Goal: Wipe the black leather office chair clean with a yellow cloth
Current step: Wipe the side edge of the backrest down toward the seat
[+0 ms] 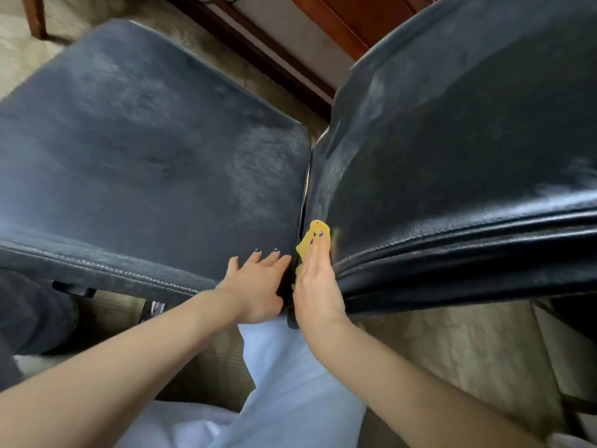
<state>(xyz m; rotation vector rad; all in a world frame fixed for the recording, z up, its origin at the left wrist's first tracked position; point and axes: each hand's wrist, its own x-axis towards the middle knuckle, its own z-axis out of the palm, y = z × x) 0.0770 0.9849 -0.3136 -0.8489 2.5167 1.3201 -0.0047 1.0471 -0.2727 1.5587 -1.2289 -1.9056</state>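
Observation:
The black leather office chair fills the view, its seat [145,150] on the left and its glossy backrest [452,140] on the right, with a narrow gap between them. My left hand [258,282] rests flat on the seat's near right corner, fingers straight. My right hand [318,279] presses the yellow cloth [315,236] with straight fingers against the lower inner edge of the backrest, right at the gap. Most of the cloth is hidden under the hand; only a crumpled part shows past the fingertips.
Beige patterned carpet [452,350] lies under the chair. A dark wooden furniture base [274,56] runs diagonally behind, and a wooden leg [37,14] stands at the top left. My leg in light trousers [290,383] is between my arms, close to the chair.

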